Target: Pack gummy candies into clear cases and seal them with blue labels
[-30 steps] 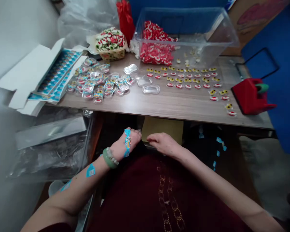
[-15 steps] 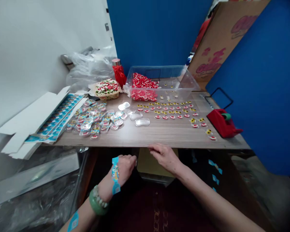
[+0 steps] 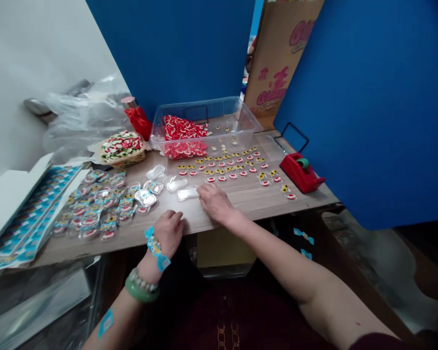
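My right hand (image 3: 215, 202) rests low over the table, its bent fingers at the right end of a clear plastic blister shell (image 3: 187, 193). They seem to pinch its rim. My left hand (image 3: 168, 231) is at the table's front edge with fingers curled in; whatever they hold, if anything, is hidden. A blue printed sticker strip (image 3: 155, 246) clings to the left wrist, above a green bangle (image 3: 140, 290). More empty clear shells (image 3: 176, 183) lie just beyond my hands. To the left spreads a heap of filled packs (image 3: 95, 206) with red-and-white and yellow pieces.
Rows of small yellow and red pieces (image 3: 231, 170) lie right of centre. Behind stands a clear bin (image 3: 208, 136) with red-and-white pieces. A bowl (image 3: 122, 148) and blue printed card sheets (image 3: 32, 209) are on the left. A red tape dispenser (image 3: 301, 173) stands at the right edge.
Both hands have moved forward from below the table edge. The right has come onto the tabletop at the clear shell; the left has reached the front edge. The view has turned to the right.
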A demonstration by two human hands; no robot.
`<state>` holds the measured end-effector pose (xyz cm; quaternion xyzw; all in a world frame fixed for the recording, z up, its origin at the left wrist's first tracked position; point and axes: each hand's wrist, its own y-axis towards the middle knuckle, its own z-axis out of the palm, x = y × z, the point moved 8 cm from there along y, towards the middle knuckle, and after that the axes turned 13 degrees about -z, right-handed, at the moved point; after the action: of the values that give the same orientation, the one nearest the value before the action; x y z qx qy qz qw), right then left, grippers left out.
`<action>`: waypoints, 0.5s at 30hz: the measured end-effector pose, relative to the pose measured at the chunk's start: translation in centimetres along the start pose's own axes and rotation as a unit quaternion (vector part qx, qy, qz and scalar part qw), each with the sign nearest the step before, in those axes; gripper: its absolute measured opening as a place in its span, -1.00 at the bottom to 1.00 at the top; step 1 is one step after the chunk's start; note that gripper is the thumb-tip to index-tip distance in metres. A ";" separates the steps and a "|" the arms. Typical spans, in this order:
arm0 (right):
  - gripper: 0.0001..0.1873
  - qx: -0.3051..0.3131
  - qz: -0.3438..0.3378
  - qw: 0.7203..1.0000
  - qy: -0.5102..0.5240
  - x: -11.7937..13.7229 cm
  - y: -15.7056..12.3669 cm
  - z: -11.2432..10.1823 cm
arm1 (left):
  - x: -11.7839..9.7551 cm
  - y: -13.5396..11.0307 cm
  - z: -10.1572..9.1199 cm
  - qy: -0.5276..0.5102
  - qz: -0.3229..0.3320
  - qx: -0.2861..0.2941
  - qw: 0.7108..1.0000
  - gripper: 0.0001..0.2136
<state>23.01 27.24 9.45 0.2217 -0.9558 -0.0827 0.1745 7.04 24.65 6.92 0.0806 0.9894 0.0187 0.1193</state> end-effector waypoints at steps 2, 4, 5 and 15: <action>-0.65 -0.011 -0.012 1.000 -0.020 0.7 2.0 1.6 | 0.5 2.0 0.0 -0.020 -0.026 -0.005 0.999 -0.75; -0.62 -0.010 -0.013 0.999 -0.031 1.0 2.7 3.1 | 1.3 3.5 0.0 -0.037 -0.050 -0.017 0.998 -0.71; -0.65 -0.004 -0.018 0.999 -0.034 1.1 2.7 3.7 | 1.6 4.1 0.1 -0.041 -0.057 -0.021 0.997 -0.67; -0.80 -0.034 -0.065 0.997 -0.008 3.6 1.2 3.6 | 2.2 5.8 0.5 0.017 -0.069 0.005 0.997 -0.70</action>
<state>18.21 26.96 7.48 0.2766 -0.9375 -0.1280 0.1681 5.91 30.75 6.29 0.0126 0.9945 0.0068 0.1034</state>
